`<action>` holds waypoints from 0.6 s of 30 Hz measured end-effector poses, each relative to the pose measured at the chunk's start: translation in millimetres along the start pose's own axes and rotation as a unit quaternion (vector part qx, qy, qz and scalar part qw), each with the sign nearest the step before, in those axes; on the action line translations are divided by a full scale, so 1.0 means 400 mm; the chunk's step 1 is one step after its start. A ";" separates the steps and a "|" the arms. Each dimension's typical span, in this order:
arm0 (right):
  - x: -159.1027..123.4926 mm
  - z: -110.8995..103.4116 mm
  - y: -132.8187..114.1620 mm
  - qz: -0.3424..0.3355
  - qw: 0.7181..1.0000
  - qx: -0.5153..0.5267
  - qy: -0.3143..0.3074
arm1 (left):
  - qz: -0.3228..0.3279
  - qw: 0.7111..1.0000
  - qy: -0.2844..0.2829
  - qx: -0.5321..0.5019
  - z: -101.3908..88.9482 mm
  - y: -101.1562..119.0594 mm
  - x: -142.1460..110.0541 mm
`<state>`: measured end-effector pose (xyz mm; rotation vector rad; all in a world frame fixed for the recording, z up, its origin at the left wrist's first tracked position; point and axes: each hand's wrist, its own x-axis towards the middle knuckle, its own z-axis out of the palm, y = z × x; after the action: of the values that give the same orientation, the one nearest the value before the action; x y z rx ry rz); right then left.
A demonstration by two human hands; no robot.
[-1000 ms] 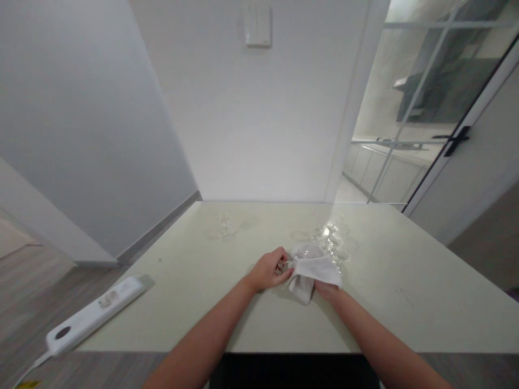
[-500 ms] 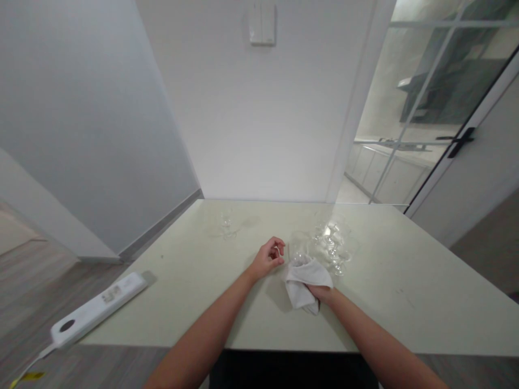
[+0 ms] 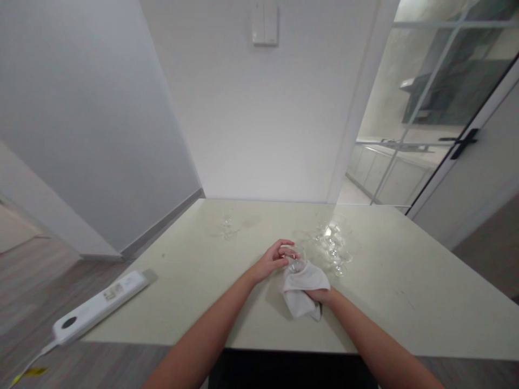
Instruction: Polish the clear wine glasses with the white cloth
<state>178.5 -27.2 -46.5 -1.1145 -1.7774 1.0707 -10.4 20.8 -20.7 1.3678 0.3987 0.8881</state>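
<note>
My left hand curls its fingers round the rim of a clear stemmed glass held just above the pale table. My right hand is closed on a white cloth that wraps the lower part of that same glass; most of this hand is hidden under the cloth. A cluster of several clear glasses stands just beyond, to the right of my hands. One small clear glass stands alone at the far left of the table.
A white power strip lies at the table's left front corner, its cable hanging off the edge. A white wall with a light switch rises behind the table. A glass door with a black handle stands to the right.
My left hand left the glass half a second ago and has now closed on its rim again. The cloth and right hand shifted slightly toward me.
</note>
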 end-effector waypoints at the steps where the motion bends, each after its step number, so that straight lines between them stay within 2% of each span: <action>1: 0.001 0.000 -0.004 0.000 1.000 0.006 0.001 | -0.007 1.000 -0.001 -0.012 0.000 -0.002 0.000; 7: 0.001 0.004 -0.037 -0.028 0.999 0.036 -0.025 | -0.013 0.999 -0.024 -0.040 0.017 -0.012 -0.001; 11: -0.003 0.001 -0.033 -0.050 0.998 0.030 -0.025 | -0.011 0.998 -0.037 -0.055 0.030 -0.004 -0.004; 14: -0.009 -0.006 -0.019 -0.025 0.999 0.022 -0.028 | -0.010 0.999 -0.044 -0.028 0.028 0.002 -0.004; 18: -0.010 -0.009 -0.005 0.000 1.000 0.016 -0.022 | 0.025 0.999 -0.012 0.036 0.019 0.002 -0.002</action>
<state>182.6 -30.6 -44.2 -1.0797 -1.7883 1.1283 -5.7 15.2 -18.6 1.4595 0.3825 0.9046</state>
